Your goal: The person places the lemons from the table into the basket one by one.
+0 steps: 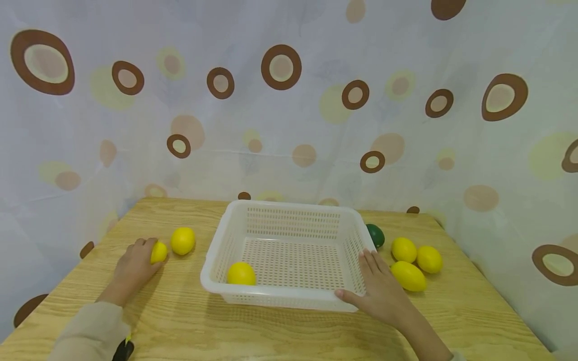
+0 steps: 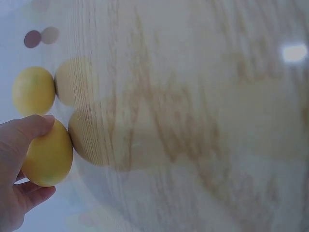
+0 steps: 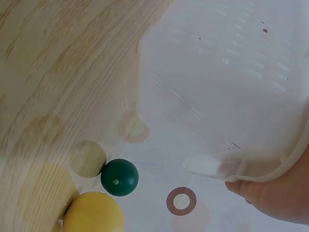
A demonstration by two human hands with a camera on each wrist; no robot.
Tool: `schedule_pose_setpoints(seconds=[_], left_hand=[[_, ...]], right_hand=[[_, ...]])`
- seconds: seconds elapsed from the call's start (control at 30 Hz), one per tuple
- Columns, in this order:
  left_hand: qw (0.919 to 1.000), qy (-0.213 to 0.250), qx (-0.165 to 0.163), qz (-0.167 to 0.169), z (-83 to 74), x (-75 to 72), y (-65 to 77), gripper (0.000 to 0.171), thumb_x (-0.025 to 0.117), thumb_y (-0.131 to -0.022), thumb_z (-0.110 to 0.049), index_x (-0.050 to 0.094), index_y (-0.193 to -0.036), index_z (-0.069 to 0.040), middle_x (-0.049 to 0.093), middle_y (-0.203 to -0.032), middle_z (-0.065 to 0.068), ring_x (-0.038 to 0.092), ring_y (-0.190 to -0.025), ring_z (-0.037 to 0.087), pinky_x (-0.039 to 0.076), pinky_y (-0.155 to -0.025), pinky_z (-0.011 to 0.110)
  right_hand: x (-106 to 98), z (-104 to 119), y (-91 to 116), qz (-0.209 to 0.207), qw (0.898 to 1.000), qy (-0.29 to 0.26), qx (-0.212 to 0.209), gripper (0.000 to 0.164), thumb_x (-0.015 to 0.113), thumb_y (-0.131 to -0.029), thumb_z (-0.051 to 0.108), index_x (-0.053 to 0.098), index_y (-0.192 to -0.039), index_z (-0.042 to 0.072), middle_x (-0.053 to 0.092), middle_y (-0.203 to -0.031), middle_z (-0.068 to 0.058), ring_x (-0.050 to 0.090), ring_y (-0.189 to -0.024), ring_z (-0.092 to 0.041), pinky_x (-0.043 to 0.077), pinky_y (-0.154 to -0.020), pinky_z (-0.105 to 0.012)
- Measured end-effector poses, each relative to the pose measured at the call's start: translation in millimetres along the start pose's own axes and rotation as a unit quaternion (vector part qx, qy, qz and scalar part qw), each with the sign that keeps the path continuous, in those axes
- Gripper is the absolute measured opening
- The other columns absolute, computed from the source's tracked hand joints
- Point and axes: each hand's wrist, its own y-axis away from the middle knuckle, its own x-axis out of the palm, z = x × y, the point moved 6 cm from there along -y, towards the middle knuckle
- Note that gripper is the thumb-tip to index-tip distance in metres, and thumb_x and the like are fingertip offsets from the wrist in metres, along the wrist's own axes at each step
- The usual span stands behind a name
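Observation:
My left hand (image 1: 135,265) grips a yellow lemon (image 1: 158,252) at the table's left side, thumb and fingers around it in the left wrist view. Just beyond stands a second lemon (image 1: 182,241). A white perforated plastic basket (image 1: 289,292) sits mid-table with one lemon (image 1: 241,274) in its near left corner. My right hand (image 1: 384,296) rests on the basket's near right corner, fingers extended over the right rim and thumb on the front rim. Right of that hand lie three lemons (image 1: 408,276) and a dark green round fruit (image 3: 119,177), partly hidden by the basket in the head view.
The wooden table (image 1: 289,333) reaches back to a pale curtain (image 1: 289,120) with brown and yellow circles. Part of a small black object (image 1: 123,350) shows by the left sleeve (image 1: 92,331) at the bottom edge.

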Motion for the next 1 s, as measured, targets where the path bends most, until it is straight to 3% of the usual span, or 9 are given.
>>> schedule_pose_setpoints(seconds=[0.77,1.0], left_hand=[[0.9999,0.003,0.014,-0.001,-15.4,-11.1,-7.7,0.054,0.068,-0.081,-0.012,0.044,-0.122,0.013,0.048,-0.113,0.037,0.051,-0.097,0.05,0.049,-0.073,0.057],[0.9995,-0.003,0.026,-0.019,-21.7,-16.9,-12.0,0.056,0.072,-0.077,-0.013,0.046,-0.12,0.013,0.05,-0.109,0.036,0.053,-0.092,0.049,0.051,-0.068,0.054]], right_hand=[[-1,-1,2,0.0,1.0,-0.011,0.001,0.103,0.054,-0.081,0.063,0.021,-0.141,-0.014,0.014,-0.15,-0.031,0.01,-0.139,-0.047,0.013,-0.111,-0.061],[-1,1,1,-0.005,1.0,-0.006,-0.003,0.103,0.054,-0.081,0.063,0.022,-0.141,-0.014,0.015,-0.15,-0.031,0.012,-0.139,-0.047,0.015,-0.111,-0.06]])
